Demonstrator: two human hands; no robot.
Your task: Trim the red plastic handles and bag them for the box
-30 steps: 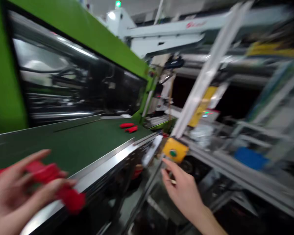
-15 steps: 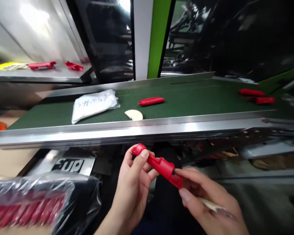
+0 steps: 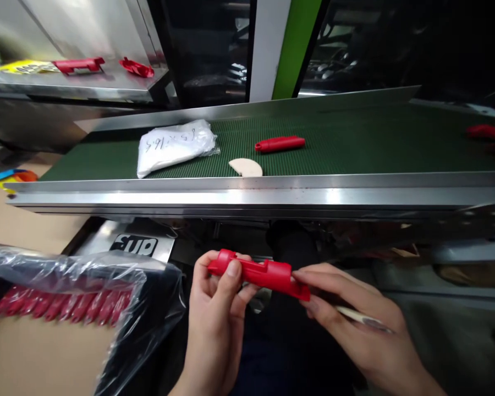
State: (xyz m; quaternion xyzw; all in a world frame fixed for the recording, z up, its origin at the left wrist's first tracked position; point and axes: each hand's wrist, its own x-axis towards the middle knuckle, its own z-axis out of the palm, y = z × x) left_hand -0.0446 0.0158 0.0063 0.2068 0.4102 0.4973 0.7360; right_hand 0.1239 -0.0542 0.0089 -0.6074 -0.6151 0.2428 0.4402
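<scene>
My left hand (image 3: 216, 313) is closed on the left end of a hollow red plastic part (image 3: 272, 275), thumb on top. The part has cut-out openings along its side and lies almost level below the conveyor edge. My right hand (image 3: 367, 319) pinches its right end between thumb and fingers. A slim pale-handled tool (image 3: 357, 315) is also tucked in the right hand; its tip is hidden. Above, on the belt, lie another red plastic part (image 3: 280, 144) and a cream-coloured half-round piece (image 3: 247, 168).
A green conveyor belt (image 3: 355, 148) with a metal rail (image 3: 231, 197) runs across. It carries a white plastic packet (image 3: 175, 144) and blurred red parts (image 3: 493, 135) at right. Lower left, a plastic-lined box holds several red parts (image 3: 66, 306). More red parts (image 3: 80, 65) sit on a metal shelf.
The red part in my hands has turned from slanting down to the right to nearly level. The view has shifted, so the belt and box appear higher and further right.
</scene>
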